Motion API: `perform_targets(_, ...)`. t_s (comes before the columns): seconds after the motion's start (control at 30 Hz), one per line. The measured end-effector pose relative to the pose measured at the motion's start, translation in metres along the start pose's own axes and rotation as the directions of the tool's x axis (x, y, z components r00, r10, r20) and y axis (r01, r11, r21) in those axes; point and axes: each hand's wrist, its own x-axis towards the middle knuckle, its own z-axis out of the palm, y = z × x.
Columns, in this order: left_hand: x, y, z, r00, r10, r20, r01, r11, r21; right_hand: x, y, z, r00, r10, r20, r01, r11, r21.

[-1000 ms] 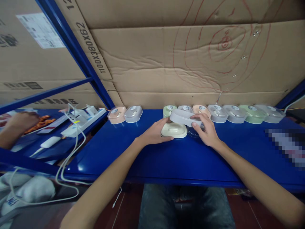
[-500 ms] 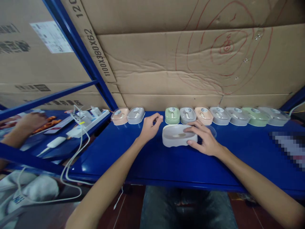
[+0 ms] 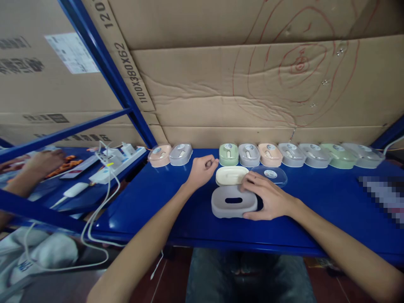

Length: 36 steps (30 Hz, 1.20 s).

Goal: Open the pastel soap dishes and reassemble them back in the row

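My right hand (image 3: 268, 198) grips a grey plastic shell (image 3: 232, 202) that lies upside down on the blue shelf (image 3: 176, 210), a slot showing in its base. Just behind the shell sits a cream tray (image 3: 232, 174). To the tray's right lies a clear lid with a round sticker (image 3: 271, 174). My left hand (image 3: 202, 170) hovers loosely curled left of the cream tray, holding nothing that I can see. A row of closed boxes in peach, grey and green (image 3: 249, 153) lines the back of the shelf.
Cardboard sheets (image 3: 252, 84) wall off the back. A blue post (image 3: 110, 71) slants up at left. On the neighbouring shelf lie a white power strip with cables (image 3: 110, 162) and another person's hand (image 3: 44, 162). My knees (image 3: 246, 277) are under the shelf edge.
My right hand lifted the grey shell off the cream tray, turned it over and set it down nearer me. My left hand let go of the tray and curled up.
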Motion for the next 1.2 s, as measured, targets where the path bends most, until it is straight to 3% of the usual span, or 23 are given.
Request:
perform_targets(0.13,0.000,-0.001,0.000,0.990,0.030,0.139,-0.031,0.999,0.009,-0.001,-0.001,0.005,0.999,-0.008,0.032,0.010,0.998,-0.057)
perform_targets(0.33,0.001,-0.006,-0.002,0.954,0.143,0.264,-0.150,0.989,0.004,-0.001,-0.001,0.007,0.999,-0.003,0.048,0.010,0.991,-0.130)
perform_targets(0.53,0.000,-0.009,-0.005,0.919,0.140,0.369,-0.154,0.988,0.007,0.001,-0.002,0.006,0.998,0.031,0.049,-0.028,0.997,-0.071)
perform_targets(0.87,0.001,-0.010,-0.005,0.897,0.165,0.411,-0.169,0.985,-0.028,-0.001,0.001,0.008,0.996,0.081,0.024,-0.081,0.997,0.017)
perform_targets(1.2,-0.003,-0.021,-0.001,0.884,0.122,0.452,-0.158,0.987,0.043,-0.001,-0.001,0.009,0.995,0.090,0.037,-0.091,0.995,0.035)
